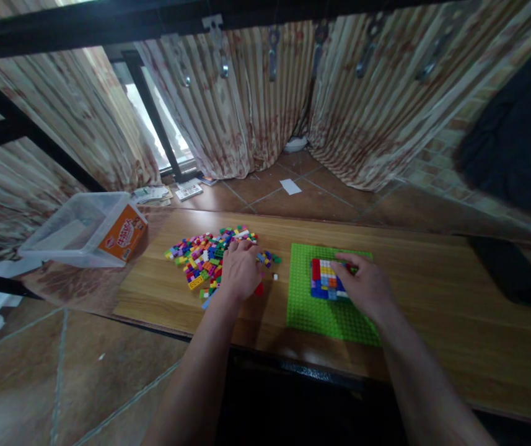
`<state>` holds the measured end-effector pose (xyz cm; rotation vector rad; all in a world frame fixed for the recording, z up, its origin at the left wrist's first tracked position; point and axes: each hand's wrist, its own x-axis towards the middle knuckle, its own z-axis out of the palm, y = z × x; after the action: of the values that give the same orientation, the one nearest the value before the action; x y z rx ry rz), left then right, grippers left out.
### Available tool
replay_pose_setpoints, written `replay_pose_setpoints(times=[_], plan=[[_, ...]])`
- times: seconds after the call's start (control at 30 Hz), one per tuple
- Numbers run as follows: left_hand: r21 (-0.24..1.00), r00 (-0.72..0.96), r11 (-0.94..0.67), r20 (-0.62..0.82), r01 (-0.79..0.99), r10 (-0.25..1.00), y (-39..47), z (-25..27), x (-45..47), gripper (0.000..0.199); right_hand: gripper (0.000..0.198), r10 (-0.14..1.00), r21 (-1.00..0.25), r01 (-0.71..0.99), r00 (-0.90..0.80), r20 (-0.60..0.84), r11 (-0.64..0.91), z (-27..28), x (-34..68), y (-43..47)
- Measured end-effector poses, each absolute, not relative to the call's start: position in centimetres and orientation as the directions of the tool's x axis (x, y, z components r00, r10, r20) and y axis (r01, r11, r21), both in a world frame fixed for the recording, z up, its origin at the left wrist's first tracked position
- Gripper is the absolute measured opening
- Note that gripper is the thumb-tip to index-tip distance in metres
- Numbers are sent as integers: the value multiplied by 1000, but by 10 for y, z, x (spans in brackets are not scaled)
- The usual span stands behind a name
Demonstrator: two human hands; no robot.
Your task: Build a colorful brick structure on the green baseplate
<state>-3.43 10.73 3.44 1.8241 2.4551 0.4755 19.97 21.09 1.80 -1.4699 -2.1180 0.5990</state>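
Note:
On the green baseplate [300,310] sits a low, roughly square build of toy bricks [324,282] with red, white, yellow, orange and blue pieces showing. My right hand [367,286] grips this build at its right side, thumb over the top and index finger along the far edge; the palm hides part of it. To the left, my left hand [240,267] reaches into the right part of a loose pile of coloured toy bricks [204,255]. Its fingers point down and their tips are hidden, so whether they hold a brick is unclear.
A wooden tabletop [153,279] carries the bricks and baseplate. One small white brick [275,277] lies between pile and plate. At the table's left end stands a clear plastic box [74,248] with an orange label. A dark flat object [511,269] lies on the right.

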Motion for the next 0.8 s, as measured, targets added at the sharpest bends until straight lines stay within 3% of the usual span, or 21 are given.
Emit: replay_pose_setpoints(times=[0.27,0.57,0.67,0.8], plan=[[180,-360,343,74,922,930,105,40,-44,34,40,946,-631,710,-287,147,314,20,197,209],[132,-335,314,180,940,925,104,38,-49,26,35,956,-652,699,-237,175,293,22,202,212],[178,-341,310,183,934,922,105,39,-53,24,32,960,-670,688,-214,180,279,24,205,213],[400,-330,224,218,889,919,106,41,-51,19,30,967,-682,685,-195,164,255,28,206,212]])
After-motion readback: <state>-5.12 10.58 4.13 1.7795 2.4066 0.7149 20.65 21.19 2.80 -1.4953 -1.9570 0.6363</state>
